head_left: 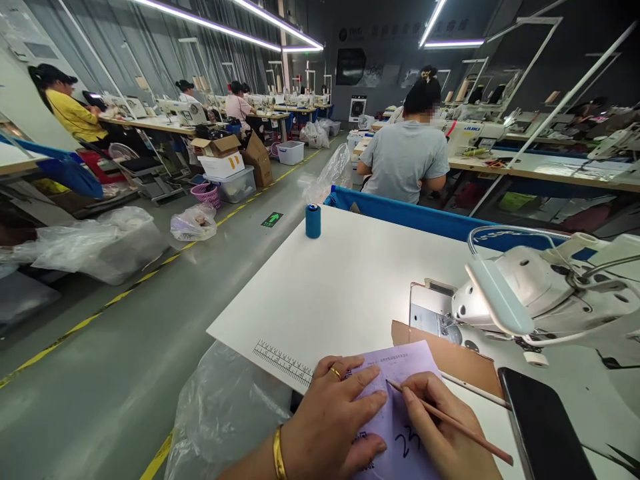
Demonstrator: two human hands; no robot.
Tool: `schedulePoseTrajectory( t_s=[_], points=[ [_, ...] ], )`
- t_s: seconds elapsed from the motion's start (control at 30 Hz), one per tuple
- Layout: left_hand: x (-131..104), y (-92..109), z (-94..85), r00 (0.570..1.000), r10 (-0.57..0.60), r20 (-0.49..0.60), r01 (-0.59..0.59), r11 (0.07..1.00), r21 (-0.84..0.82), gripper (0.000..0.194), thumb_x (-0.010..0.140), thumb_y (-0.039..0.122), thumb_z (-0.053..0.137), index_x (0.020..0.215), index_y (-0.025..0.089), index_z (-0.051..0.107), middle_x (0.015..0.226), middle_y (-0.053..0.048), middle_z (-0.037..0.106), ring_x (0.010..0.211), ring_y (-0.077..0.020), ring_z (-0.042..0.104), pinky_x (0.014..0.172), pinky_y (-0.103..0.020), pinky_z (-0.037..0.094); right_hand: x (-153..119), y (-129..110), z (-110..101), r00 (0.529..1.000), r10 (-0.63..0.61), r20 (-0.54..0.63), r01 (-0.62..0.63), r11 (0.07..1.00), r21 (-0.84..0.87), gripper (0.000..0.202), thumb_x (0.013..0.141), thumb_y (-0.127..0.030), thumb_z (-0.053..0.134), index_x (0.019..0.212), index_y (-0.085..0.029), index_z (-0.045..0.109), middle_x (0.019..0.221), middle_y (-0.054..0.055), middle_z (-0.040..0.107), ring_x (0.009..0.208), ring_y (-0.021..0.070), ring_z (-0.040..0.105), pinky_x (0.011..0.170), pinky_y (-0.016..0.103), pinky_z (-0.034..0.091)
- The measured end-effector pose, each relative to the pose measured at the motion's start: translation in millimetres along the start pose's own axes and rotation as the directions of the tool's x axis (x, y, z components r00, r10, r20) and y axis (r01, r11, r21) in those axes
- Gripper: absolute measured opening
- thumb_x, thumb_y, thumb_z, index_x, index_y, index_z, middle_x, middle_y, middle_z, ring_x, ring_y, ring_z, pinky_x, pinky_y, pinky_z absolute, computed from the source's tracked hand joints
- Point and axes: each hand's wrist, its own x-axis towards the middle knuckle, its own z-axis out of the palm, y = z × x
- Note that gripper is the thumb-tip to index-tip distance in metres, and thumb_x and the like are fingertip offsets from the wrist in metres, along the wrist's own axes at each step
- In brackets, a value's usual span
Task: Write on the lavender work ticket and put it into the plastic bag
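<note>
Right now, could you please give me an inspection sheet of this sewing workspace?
Surface: white table with a printed ruler at its near edge.
Job's things: purple paper slip with handwritten numbers; pencil with its tip on the slip.
Clutter: blue thread spool upright at the far edge; black phone lying flat; brown cardboard under the slip.
Hands: left hand pressed flat on the slip, with a gold ring and bangle; right hand holds the pencil.
Cables: nothing seen.
Surroundings: sewing machine with a lamp; plastic bag below the table; other people seated at other tables.
</note>
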Motion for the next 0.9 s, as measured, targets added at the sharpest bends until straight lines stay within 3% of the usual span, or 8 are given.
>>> schedulePoseTrajectory(
  t_s=[0.23,0.6,0.9],
  points=[
    [0.3,-0.1,-0.4,0.999,-0.021,0.042,0.022,1.0,-0.009,0.048,0.105,0.058,0.061,0.144,0.029,0.059,0.164,0.0,0.053,0.15,-0.031,0.046,0.12,-0.049,0.031,0.0,0.7,-0.3,1.0,-0.02,-0.004,0.019,0.998,-0.056,0.042,0.101,-0.063,0.054,0.081,-0.026,0.062,0.072,-0.002,0.063,0.067,0.0187,0.058,0.059,0.029,0.042],
    [0.4,-0.4,3.4,1.0,-0.014,0.019,0.014,1.0,0.003,0.049,0.104,0.058,0.063,0.143,0.03,0.059,0.164,-0.001,0.054,0.148,-0.0319,0.047,0.12,-0.05,0.032,6.2,17.6,-6.4,0.994,-0.092,0.06,0.1,0.983,-0.151,0.04,0.106,-0.058,0.049,0.085,-0.026,0.061,0.072,-0.002,0.064,0.062,0.0176,0.06,0.057,0.027,0.048],
    [-0.3,-1.2,5.2,1.0,-0.006,-0.001,0.006,1.0,0.029,0.049,0.104,0.059,0.062,0.143,0.03,0.06,0.163,-0.001,0.055,0.148,-0.032,0.049,0.119,-0.051,0.034,4.1,17.8,-5.2,0.995,-0.1,0.025,0.102,0.983,-0.154,0.042,0.105,-0.061,0.049,0.084,-0.026,0.06,0.07,-0.001,0.063,0.061,0.0178,0.059,0.056,0.028,0.045]
  ],
)
